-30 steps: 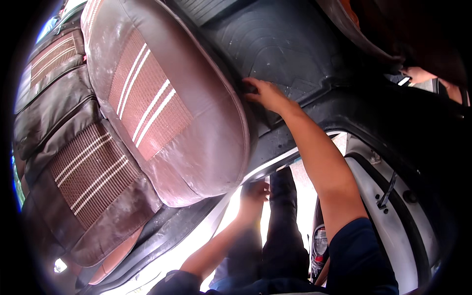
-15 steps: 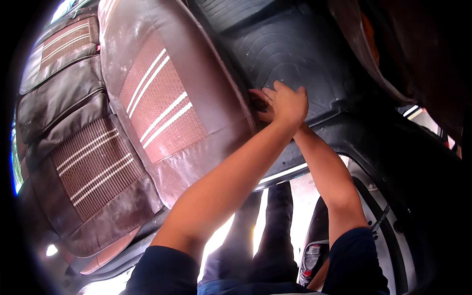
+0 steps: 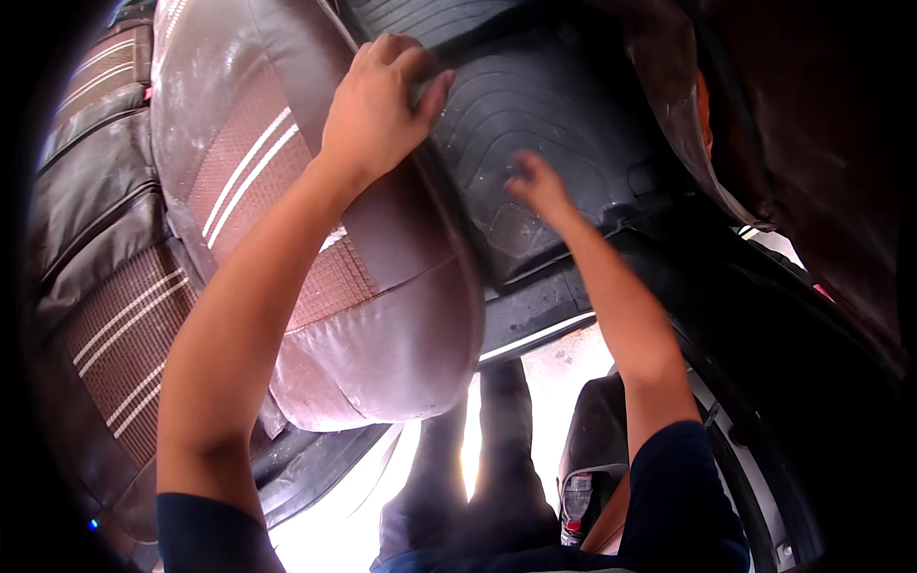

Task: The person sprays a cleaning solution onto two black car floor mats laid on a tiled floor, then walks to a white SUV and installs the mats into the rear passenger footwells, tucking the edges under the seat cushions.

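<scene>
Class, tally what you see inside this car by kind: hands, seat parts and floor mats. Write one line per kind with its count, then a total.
Hands: 2, the left hand and the right hand, both on the mat
Brown seat parts: 2, the seat cushion and the seat back
Black rubber floor mats: 1
Total: 5

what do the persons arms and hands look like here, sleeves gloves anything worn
Both hands are bare: no gloves, rings or watch show on the left hand or right hand. The forearms are uncovered up to short dark navy sleeves that end near the elbows.
</scene>
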`<state>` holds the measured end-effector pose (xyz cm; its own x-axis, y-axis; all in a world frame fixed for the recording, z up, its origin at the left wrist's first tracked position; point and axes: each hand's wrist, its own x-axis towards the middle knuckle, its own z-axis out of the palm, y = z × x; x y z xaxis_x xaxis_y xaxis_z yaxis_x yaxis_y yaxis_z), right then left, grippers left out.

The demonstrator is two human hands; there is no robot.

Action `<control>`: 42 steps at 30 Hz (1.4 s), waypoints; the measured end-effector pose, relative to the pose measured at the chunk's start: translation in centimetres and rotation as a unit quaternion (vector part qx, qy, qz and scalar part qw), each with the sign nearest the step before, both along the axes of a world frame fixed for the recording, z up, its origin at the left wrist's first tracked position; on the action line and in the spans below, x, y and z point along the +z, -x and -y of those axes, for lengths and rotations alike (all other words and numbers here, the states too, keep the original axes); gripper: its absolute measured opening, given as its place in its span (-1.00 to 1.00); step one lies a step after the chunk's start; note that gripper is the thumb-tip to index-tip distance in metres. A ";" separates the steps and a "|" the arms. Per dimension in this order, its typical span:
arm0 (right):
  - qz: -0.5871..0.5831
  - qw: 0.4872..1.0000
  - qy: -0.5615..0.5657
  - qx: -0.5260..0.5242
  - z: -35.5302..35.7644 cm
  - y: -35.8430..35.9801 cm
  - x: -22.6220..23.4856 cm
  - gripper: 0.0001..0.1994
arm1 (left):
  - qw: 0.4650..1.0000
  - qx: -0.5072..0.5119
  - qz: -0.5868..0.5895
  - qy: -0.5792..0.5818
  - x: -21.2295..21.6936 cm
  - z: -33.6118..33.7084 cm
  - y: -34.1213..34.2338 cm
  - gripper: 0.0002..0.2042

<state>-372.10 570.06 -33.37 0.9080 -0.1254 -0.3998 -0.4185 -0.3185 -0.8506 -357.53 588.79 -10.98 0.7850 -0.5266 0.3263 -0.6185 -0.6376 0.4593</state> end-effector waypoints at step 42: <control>-0.118 0.946 0.281 -0.110 11.3 -2.3 10.1 -0.31 | 0.776 0.053 -0.595 0.202 2.2 8.8 21.8 -0.73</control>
<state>-369.76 558.74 -23.26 0.7282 -0.5543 -0.4030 -0.6851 -0.5749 -0.4473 -379.33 580.00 -8.76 0.6885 -0.4815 -0.5424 0.4440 -0.3114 0.8401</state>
